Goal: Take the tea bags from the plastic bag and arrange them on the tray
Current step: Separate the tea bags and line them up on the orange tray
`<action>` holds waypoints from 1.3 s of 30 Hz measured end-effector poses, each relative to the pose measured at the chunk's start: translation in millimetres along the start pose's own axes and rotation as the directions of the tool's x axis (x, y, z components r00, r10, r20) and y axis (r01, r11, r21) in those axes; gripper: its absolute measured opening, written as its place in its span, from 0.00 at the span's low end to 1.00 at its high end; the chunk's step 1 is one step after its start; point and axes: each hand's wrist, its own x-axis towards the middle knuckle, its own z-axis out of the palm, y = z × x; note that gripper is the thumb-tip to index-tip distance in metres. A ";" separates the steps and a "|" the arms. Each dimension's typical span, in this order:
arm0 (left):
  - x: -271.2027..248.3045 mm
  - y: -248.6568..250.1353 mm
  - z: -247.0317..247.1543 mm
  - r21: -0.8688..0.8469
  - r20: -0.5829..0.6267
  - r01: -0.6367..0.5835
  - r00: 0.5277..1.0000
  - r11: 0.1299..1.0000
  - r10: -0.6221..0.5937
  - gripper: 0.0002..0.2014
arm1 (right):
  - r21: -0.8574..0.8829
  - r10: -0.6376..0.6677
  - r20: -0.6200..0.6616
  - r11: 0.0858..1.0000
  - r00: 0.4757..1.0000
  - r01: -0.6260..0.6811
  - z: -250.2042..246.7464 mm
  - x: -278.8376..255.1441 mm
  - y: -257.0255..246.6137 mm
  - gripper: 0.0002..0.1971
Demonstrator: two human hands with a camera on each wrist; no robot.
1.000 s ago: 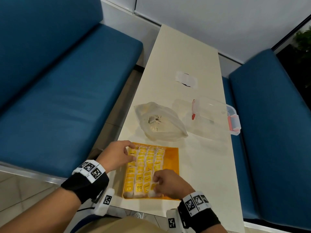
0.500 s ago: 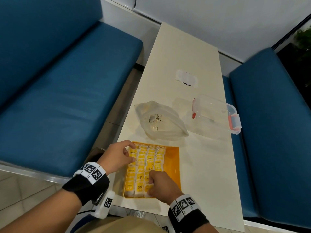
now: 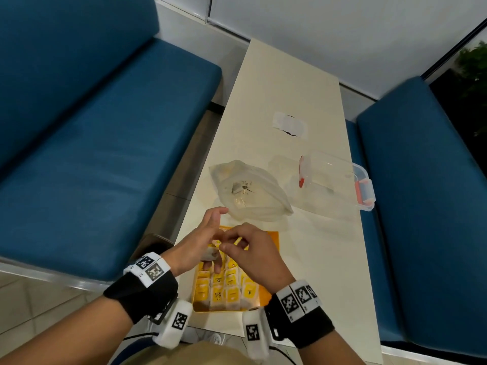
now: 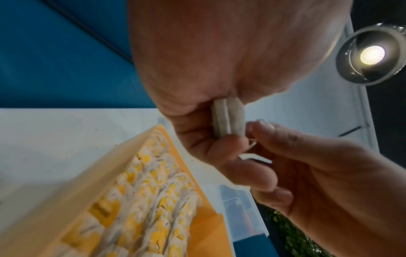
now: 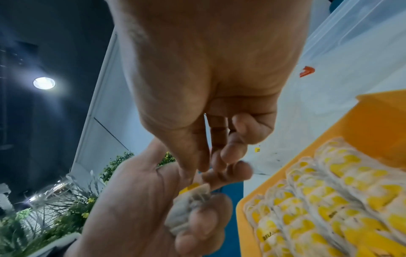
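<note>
Both your hands are raised together above the near half of the tray (image 3: pixel 274 239). Your left hand (image 3: pixel 196 245) is palm-in, index finger stretched toward the tray's far edge, lower fingers curled round a tea bag (image 4: pixel 228 118). Your right hand (image 3: pixel 253 252) is knuckles-up, thumb and fingertips meeting your left fingers, pinching at the bag's string. Black bands with printed markers wrap both wrists.
</note>
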 end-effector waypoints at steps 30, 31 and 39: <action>13.7 -6.9 1.5 0.017 -0.207 -0.098 0.973 0.995 0.099 0.11 | 0.512 0.214 -0.026 0.842 0.977 -0.171 -12.9 -3.0 26.4 0.07; 14.5 -6.9 1.2 0.044 -0.216 -0.102 0.970 0.994 0.110 0.12 | 0.538 0.213 -0.016 0.825 0.977 -0.171 -13.9 -3.4 26.8 0.07; 14.5 -4.6 5.0 0.147 -0.243 -0.119 0.958 0.982 0.152 0.13 | 0.435 0.229 -0.018 0.878 0.973 -0.198 -12.8 2.2 28.2 0.14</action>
